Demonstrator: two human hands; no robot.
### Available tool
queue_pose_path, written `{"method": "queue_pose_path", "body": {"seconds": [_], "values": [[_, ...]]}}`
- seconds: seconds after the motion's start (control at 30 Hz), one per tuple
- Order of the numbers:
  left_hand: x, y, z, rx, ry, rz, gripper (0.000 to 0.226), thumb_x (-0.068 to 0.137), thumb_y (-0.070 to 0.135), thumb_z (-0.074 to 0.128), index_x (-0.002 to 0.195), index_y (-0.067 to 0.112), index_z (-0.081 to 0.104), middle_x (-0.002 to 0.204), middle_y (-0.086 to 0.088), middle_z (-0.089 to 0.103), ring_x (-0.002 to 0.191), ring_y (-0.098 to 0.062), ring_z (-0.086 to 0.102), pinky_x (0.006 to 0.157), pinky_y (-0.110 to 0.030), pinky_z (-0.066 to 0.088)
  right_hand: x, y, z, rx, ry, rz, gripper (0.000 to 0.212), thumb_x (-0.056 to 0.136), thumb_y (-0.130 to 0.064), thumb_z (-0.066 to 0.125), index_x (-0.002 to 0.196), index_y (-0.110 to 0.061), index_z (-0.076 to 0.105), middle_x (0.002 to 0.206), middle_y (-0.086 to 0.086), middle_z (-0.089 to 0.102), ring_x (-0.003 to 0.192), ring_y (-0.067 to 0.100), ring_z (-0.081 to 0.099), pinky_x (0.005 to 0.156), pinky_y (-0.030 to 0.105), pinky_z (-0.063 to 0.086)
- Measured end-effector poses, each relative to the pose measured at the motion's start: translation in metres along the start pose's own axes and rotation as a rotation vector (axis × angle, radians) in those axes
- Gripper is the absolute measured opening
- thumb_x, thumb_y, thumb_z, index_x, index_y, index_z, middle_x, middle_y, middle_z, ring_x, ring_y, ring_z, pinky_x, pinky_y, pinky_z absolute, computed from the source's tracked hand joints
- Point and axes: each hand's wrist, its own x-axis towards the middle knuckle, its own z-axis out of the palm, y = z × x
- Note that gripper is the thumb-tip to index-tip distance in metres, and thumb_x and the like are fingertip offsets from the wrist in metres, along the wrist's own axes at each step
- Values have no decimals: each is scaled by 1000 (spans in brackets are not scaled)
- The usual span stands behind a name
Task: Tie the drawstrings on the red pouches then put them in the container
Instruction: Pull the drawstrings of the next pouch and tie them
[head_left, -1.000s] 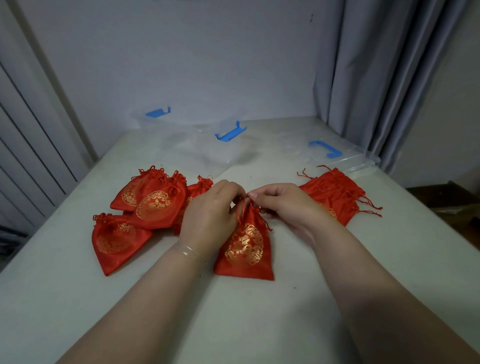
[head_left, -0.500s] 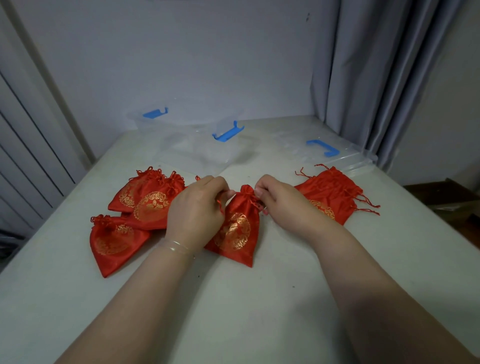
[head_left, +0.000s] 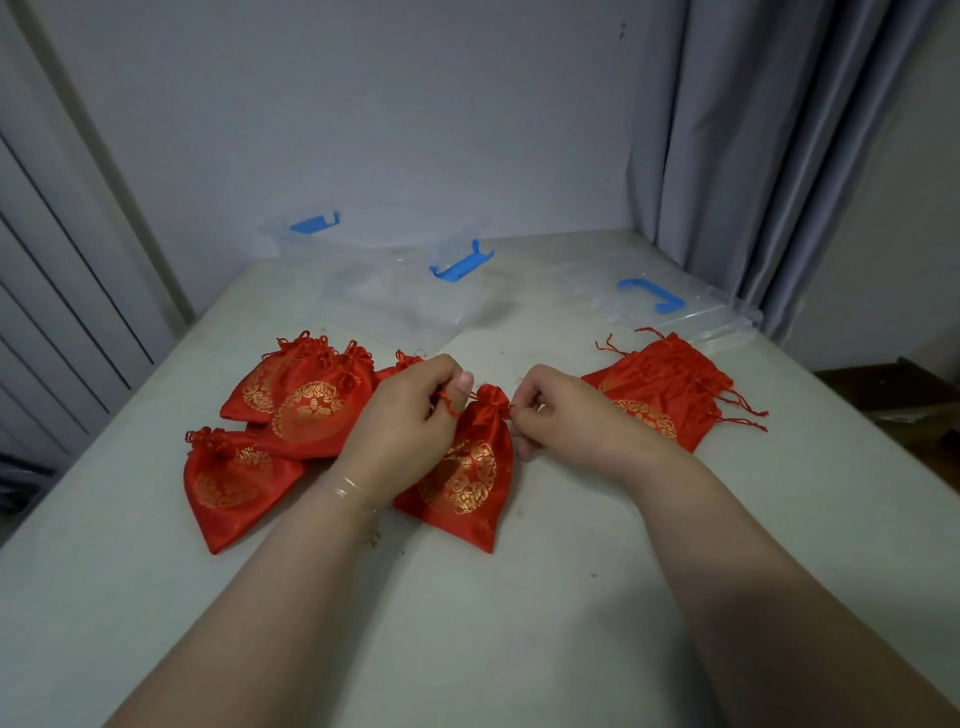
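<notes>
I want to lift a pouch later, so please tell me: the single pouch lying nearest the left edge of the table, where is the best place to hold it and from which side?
Probably best at the gathered neck of the leftmost pouch, pinched from above at its far end. The neck is cinched narrow and bunched, while the body lies flat and slippery-looking on the table.
</notes>
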Motion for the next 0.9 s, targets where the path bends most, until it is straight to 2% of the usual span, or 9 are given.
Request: {"method": "queue_pose_path", "body": {"seconds": [0.1, 0.2, 0.27, 0.37, 0.47, 0.63, 0.77, 0.83, 0.9], "values": [[1, 6, 2, -75, 28, 95, 28, 94, 33, 48, 73, 15, 54, 78, 6, 53, 75, -6, 51, 68, -17, 38, 3, -8, 1, 272, 48, 89, 17, 89, -7, 51, 74, -14, 53, 66, 8, 62, 60, 17, 60, 63, 32, 53], [1, 14, 3, -181, -12, 150, 20, 92, 23, 54, 73, 16, 58, 93, 5, 60, 87, -9, 56, 76, -16, 41, 2, -11, 2, 455, 22, 143, 24, 92, -5, 48, 70, -15, 53, 64, 4, 58, 56, 15, 55, 58, 26, 50], [0, 16, 3, -191, -55, 134, 21, 92, 27, 52, 78, 17, 63, 91, 11, 65, 90, -11, 57, 80, -20, 43, 3, -8, 5, 410, 38, 128, 19, 92, -7, 52, 75, -16, 53, 67, 5, 60, 58, 16, 58, 61, 31, 52], [-1, 15, 1, -216, -119, 21, 22, 94, 32, 49, 80, 29, 66, 88, 10, 69, 88, -13, 58, 81, -28, 44, 6, 0, 8, 104, 147, 47, 14, 90, -15, 57, 79, -21, 52, 72, 1, 63, 58, 13, 63, 62, 32, 52], [1, 16, 0, -304, -88, -87, 29, 96, 30, 50, 70, 30, 64, 80, 7, 70, 79, -3, 60, 75, -19, 44, 6, 1, 11, -203, 222, -65, 3, 88, -23, 54, 85, -23, 52, 80, -3, 66, 71, 15, 66, 66, 35, 52], [6, 17, 0, -386, 59, -330, 31, 93, 26, 56, 70, 8, 65, 55, 17, 61, 53, 7, 51, 55, -6, 36, 6, -8, 14, 334, 174, 20, 12, 89, -12, 54, 80, -20, 52, 81, 4, 60, 58, 12, 60, 62, 35, 54], [6, 13, 1, -512, 2, -445, 4, 81, 10, 71, 80, 10, 68, 62, 5, 58, 50, 3, 49, 53, -10, 40, 4, -8, 16, 156, 221, -132, 13, 89, -16, 59, 81, -26, 54, 79, -7, 57, 68, 16, 58, 68, 34, 51], [5, 11, -1, -498, -52, -443, 12, 78, 5, 74, 86, 12, 69, 68, 2, 61, 53, 5, 53, 56, -8, 43, 2, -9, 17, 43, 245, -221, 12, 88, -18, 60, 83, -28, 55, 85, -13, 55, 74, 11, 56, 69, 23, 46], [4, 12, -3, -356, -89, -387, 14, 76, 7, 76, 87, 14, 71, 70, 6, 62, 53, 8, 52, 56, -6, 41, -1, -12, 17, -65, 234, -309, 12, 88, -18, 59, 86, -28, 55, 89, -14, 52, 75, 6, 55, 70, 24, 46]]}}
